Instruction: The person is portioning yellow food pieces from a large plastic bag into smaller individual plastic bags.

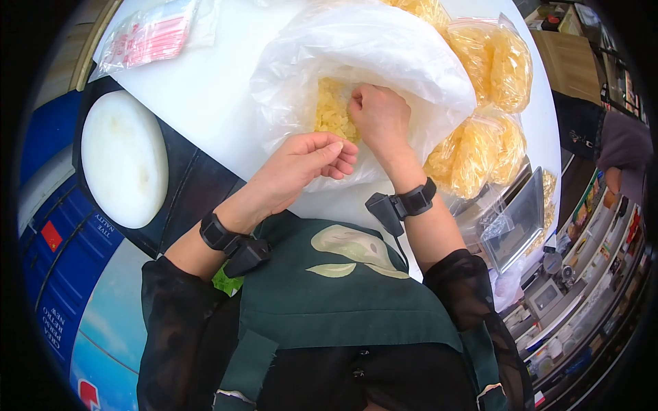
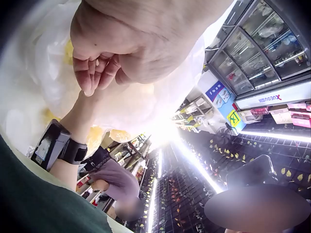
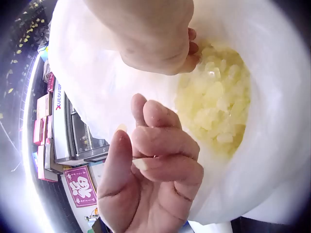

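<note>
A large white plastic bag (image 1: 295,51) stands with its mouth spread wide on the white table. Pale yellow translucent lumps (image 3: 214,104), looking like rock sugar, lie at its bottom. My right hand (image 1: 382,120) reaches inside the bag, fingers curled down at the edge of the lumps; the palm side is hidden and I cannot tell whether a lump is in it. Over the near rim hovers my left hand (image 1: 310,161), close beside the right one. Its fingers are loosely bent with the palm turned up in the right wrist view, and nothing shows in it.
Clear bags of golden contents (image 1: 490,65) line the table's right side, above a clear plastic container (image 1: 514,219). A pack of red-printed bags (image 1: 147,38) lies at the back left. Further left is a round white board (image 1: 125,159). Another person (image 2: 116,179) is off to the right.
</note>
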A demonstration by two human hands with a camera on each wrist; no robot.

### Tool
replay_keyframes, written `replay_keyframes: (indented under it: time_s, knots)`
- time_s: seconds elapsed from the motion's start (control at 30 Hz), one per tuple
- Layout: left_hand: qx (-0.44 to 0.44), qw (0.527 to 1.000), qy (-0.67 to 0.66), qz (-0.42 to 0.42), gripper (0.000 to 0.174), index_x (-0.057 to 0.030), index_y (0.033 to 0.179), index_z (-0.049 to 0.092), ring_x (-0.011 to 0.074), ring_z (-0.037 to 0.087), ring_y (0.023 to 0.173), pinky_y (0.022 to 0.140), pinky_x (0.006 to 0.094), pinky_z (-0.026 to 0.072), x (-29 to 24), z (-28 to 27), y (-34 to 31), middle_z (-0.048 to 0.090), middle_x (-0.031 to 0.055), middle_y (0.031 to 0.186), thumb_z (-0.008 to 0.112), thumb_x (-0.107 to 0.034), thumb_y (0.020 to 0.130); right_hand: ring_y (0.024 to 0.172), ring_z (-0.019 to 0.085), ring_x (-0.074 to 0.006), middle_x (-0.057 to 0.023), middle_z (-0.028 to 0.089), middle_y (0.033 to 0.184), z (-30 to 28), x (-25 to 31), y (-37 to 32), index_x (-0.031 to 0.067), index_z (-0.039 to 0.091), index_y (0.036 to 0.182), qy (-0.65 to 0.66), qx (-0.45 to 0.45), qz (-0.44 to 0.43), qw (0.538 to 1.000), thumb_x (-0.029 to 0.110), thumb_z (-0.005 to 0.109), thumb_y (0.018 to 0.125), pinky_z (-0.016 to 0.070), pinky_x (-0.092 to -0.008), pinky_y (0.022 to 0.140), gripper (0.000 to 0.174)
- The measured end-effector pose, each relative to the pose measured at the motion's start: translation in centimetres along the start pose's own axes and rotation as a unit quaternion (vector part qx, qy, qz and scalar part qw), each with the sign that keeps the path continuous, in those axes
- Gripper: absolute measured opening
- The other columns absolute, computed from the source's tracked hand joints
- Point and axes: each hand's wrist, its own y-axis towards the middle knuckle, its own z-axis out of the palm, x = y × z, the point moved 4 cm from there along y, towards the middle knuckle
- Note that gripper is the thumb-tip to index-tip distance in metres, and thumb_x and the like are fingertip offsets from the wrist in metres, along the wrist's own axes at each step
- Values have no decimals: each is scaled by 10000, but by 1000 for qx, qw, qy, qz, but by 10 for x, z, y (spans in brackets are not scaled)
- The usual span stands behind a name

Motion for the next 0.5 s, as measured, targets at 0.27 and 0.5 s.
replay_keyframes:
  time_s: [0.27, 0.5]
  knots:
    - [3, 1000, -4, 2, 319, 43, 1178, 592, 147, 588, 971, 875, 290, 475, 0, 0, 2, 622, 88, 1075, 464, -211, 1033, 693, 670, -295, -105, 691, 719, -1, 0, 10, 85, 726, 785, -6, 30, 74, 997, 190, 641, 751, 517, -396, 626, 139]
    - [-13, 1000, -22, 13, 334, 54, 1194, 575, 156, 585, 1002, 911, 303, 473, 2, -1, 5, 616, 103, 1104, 466, -217, 1033, 645, 661, -212, -83, 690, 699, 0, -20, -1, 47, 709, 785, 112, 39, 101, 988, 178, 693, 751, 500, -329, 591, 136]
